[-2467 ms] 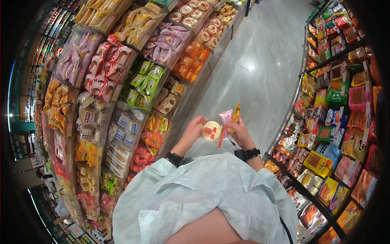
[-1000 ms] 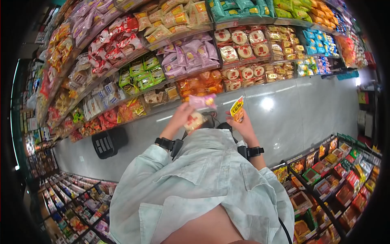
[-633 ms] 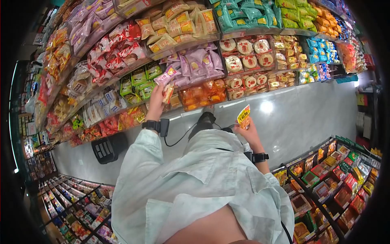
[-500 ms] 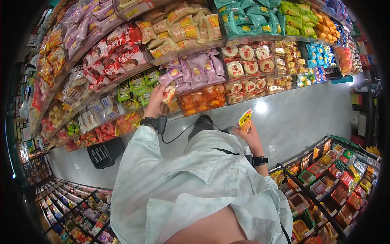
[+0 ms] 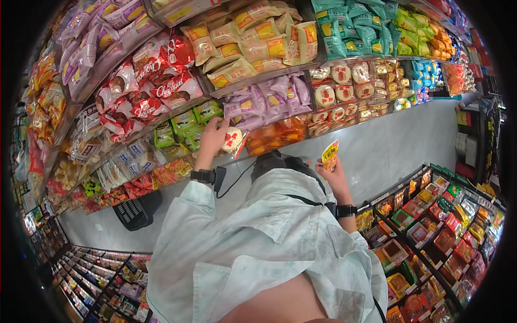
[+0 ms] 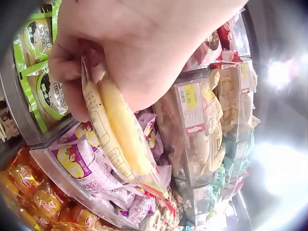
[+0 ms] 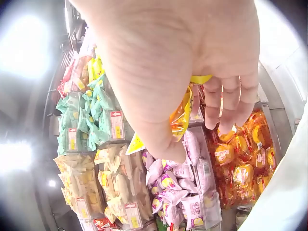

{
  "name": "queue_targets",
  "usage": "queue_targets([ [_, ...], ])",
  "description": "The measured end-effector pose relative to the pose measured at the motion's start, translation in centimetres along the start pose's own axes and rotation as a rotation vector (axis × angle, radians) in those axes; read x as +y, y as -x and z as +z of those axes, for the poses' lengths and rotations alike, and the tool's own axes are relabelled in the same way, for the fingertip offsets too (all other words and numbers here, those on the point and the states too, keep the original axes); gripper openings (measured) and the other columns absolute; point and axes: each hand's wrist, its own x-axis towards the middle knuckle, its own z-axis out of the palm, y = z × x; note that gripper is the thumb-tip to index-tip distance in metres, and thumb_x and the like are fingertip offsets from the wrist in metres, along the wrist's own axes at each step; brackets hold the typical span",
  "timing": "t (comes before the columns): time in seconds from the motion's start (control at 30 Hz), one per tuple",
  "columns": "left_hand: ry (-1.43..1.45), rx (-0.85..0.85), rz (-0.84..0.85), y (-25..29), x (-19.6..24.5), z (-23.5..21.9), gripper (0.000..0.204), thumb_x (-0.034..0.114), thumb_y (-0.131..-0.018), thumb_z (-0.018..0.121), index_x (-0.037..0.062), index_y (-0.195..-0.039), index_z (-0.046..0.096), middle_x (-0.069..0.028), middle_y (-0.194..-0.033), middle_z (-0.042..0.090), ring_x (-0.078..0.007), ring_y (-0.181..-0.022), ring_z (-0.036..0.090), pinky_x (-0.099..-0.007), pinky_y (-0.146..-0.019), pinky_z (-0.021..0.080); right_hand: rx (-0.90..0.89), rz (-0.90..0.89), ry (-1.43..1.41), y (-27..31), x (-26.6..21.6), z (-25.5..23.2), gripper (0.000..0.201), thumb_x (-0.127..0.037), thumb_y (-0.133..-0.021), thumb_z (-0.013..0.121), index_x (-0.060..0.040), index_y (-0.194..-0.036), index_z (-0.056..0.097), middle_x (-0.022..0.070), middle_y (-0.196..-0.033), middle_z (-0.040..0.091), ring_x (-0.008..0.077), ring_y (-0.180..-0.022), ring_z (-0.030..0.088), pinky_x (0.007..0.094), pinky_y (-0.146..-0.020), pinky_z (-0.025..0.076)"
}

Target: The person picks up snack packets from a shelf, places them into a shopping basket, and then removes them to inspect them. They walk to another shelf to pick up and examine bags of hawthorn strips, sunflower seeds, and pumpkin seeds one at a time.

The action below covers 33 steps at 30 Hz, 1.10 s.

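My left hand reaches to the front of the bin of purple snack packets and pinches a wrapped round cake with red print on it. In the left wrist view, this wrapped cake hangs edge-on from the fingers, above the purple packets. Lower and to the right in the head view, my right hand holds a small yellow snack packet upright in front of my body. The right wrist view shows only part of the yellow packet behind the thumb.
Green packets lie left of my left hand, orange packets below the purple bin. Red and tan packets fill the shelves above. A black basket stands on the floor to the left. Another display is at the lower right.
My left hand has moved from my body to the shelf. The purple packet it carried has left its grip at the purple bin; the round cake stays. My right hand keeps the yellow packet.
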Motion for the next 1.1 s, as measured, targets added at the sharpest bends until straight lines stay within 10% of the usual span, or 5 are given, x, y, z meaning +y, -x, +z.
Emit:
queue_targets([
  [0.53,0.376,-0.182,0.014,3.9,2.5,-0.2,0.030,0.029,-0.102,0.062,0.0010,-0.114,0.065,-0.0043,-0.081,0.067,-0.0064,-0.069,0.057,-0.0253,-0.062,0.045,-0.026,0.008,0.031,-0.3,0.3,-1.3,0.049,-0.005,-0.083,0.079,-0.0053,-0.124,0.052,0.0044,-0.110,0.067,0.0146,-0.100,0.066,0.0321,-0.090,0.054],
  [1.1,0.443,-0.556,0.314,13.9,17.8,17.3,0.025,0.017,-0.105,0.059,0.0020,-0.125,0.056,-0.0017,-0.093,0.065,-0.0040,-0.079,0.056,-0.0219,-0.067,0.044,-0.282,-0.238,-0.316,3.4,-1.8,-13.7,0.064,-0.009,-0.093,0.068,-0.0056,-0.151,0.040,0.0086,-0.124,0.061,0.0197,-0.118,0.059,0.0346,-0.103,0.047],
])
